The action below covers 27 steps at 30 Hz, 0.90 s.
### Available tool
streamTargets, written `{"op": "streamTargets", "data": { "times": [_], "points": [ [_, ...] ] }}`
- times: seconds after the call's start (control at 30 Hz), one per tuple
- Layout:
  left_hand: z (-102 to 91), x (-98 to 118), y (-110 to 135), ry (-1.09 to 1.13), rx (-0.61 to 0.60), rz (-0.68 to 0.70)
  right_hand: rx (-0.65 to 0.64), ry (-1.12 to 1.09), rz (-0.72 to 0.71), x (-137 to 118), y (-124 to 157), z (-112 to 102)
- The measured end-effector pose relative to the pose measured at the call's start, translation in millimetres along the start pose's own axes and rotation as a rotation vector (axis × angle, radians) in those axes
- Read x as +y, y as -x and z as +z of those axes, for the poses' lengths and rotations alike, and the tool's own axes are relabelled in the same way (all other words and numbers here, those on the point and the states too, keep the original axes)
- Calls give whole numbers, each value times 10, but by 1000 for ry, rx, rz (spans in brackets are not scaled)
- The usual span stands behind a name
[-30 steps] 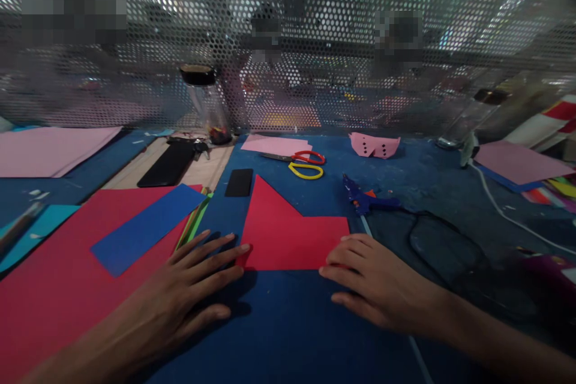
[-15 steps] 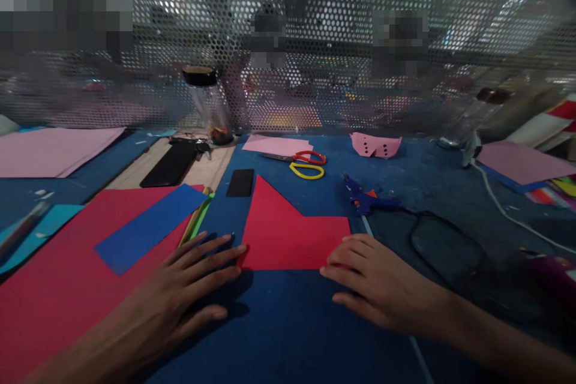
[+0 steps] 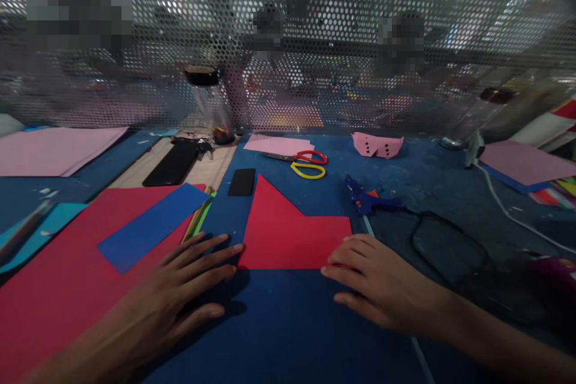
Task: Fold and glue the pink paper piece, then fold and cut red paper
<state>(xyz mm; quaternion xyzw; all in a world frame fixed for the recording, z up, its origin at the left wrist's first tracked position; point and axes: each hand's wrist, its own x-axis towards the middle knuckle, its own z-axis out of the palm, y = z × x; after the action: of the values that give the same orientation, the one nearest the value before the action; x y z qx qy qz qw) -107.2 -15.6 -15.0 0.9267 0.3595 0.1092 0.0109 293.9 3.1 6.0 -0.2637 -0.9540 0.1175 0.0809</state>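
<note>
Left hand [image 3: 168,288], spread and empty, is at the red paper's [image 3: 290,243] edge; right hand [image 3: 382,282], half-open, touches its corner.

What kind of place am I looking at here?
Probably a craft room or workshop: red paper, scissors and what looks like a glue gun lie on a blue table.

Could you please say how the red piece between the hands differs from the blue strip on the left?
The red piece has a pointed peak at its left end, while the blue strip is a plain rectangle. The red piece lies on the table, with the right hand at its right edge; the blue strip lies slanted on a larger red sheet. Both lie flat.
</note>
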Motion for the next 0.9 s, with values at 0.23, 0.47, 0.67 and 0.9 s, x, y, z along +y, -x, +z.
{"op": "streamTargets", "data": {
  "times": [0.23,0.47,0.67,0.9],
  "points": [
    [-23,27,12,-70,21,49,-9,-3,-3,13,-1,11],
    [-48,192,-156,-60,18,87,-3,10,-1,5,-18,9],
    [-21,180,-229,-37,9,100,-12,29,7,-10,-21,-7],
    [-12,235,-284,-35,-16,99,-34,39,14,-18,-64,-12]
  ]
}}
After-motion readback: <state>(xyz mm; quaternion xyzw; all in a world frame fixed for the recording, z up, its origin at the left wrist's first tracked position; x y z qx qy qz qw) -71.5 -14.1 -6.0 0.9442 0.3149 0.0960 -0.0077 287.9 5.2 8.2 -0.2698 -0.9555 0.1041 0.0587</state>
